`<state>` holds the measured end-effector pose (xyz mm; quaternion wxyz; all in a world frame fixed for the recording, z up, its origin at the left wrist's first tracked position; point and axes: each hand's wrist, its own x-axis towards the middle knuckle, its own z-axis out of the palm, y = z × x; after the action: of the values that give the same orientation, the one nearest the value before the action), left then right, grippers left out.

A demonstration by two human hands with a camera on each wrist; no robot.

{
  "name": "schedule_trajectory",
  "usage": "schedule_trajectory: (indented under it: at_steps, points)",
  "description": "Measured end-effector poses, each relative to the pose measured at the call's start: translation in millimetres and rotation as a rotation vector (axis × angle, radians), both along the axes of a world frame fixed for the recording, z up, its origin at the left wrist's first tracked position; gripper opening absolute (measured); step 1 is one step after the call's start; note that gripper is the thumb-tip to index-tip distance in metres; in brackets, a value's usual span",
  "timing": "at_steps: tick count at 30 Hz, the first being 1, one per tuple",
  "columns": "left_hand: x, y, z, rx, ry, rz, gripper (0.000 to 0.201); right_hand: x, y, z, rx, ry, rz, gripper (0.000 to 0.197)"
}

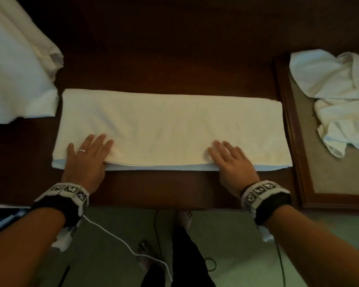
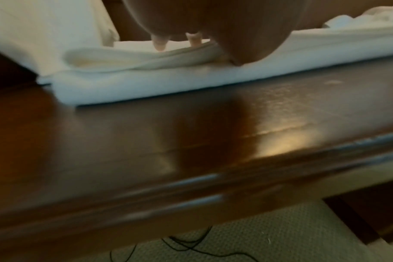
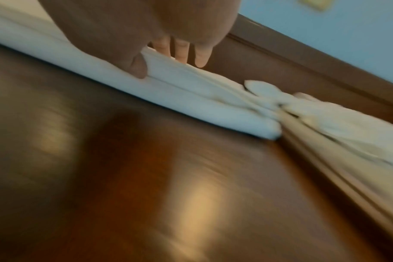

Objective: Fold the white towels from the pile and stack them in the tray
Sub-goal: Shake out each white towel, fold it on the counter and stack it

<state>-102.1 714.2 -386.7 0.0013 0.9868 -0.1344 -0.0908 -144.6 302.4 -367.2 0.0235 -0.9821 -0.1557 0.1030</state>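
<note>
A white towel (image 1: 170,125), folded into a long band, lies across the dark wooden table (image 1: 164,54). My left hand (image 1: 87,154) lies flat on its near left part, fingers straight and spread. My right hand (image 1: 230,160) lies flat on its near right part in the same way. In the left wrist view the left hand (image 2: 213,26) touches the towel (image 2: 146,83) at its layered near edge. The right hand (image 3: 135,26) rests its thumb on the near edge of the towel (image 3: 202,102). A wooden tray (image 1: 292,141) at the right holds a crumpled white towel (image 1: 336,96).
A pile of white cloth (image 1: 15,75) covers the table's far left, close to the folded towel's left end. The tray's rim (image 3: 314,150) sits right against the towel's right end. Below the table's near edge are carpet, cables and the person's feet.
</note>
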Motion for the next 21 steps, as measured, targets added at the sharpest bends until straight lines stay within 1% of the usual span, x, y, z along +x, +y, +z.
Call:
schedule_trajectory:
  at_steps: [1,3,4,6,8,10,11,13,14,15,17,18,19,21]
  points:
    - [2.7,9.6,2.6,0.013,0.012,0.067,0.080,6.4,28.5,0.6,0.040,0.024,0.054,0.074]
    - [6.6,28.9,8.6,0.038,0.021,0.133,0.078,16.1,75.2,0.7,0.071,0.133,0.072,0.075]
    - [6.4,38.0,11.5,0.040,0.016,0.141,0.076,19.2,90.9,1.8,0.054,0.184,0.054,0.076]
    - [0.3,54.7,14.7,0.043,0.005,0.124,0.077,20.5,102.8,-0.3,0.040,0.227,0.036,0.077]
    - [-13.9,65.6,13.7,0.070,0.083,0.070,0.077,14.4,96.6,-6.6,0.083,0.203,0.080,0.077]
    - [-25.1,68.9,12.1,0.121,0.165,0.065,0.070,7.5,86.1,-13.7,0.058,0.167,0.176,0.077]
    - [-25.1,66.0,15.2,0.148,0.188,0.076,0.072,6.0,83.9,-15.3,0.045,0.167,0.201,0.074]
    - [-17.5,52.8,22.7,0.184,0.175,0.075,0.086,8.4,84.5,-12.0,0.038,0.180,0.200,0.061]
    - [-12.7,42.8,26.3,0.175,0.148,0.071,0.090,9.3,84.3,-9.9,0.056,0.188,0.171,0.059]
    - [-9.1,31.8,28.2,0.150,0.128,0.068,0.089,9.2,81.8,-8.1,0.068,0.186,0.123,0.063]
    - [-5.5,15.5,24.4,0.091,0.129,0.044,0.080,5.7,73.8,-3.9,0.040,0.181,-0.019,0.070]
    - [-6.5,12.1,20.2,0.085,0.174,0.037,0.075,1.4,68.3,-4.4,0.012,0.194,-0.085,0.073]
    - [-9.4,12.8,15.4,0.079,0.228,0.043,0.073,-5.0,63.9,-4.8,-0.020,0.213,-0.116,0.076]
    - [-17.5,24.5,9.4,0.053,0.278,0.083,0.074,-19.3,63.0,-3.4,-0.059,0.263,-0.079,0.082]
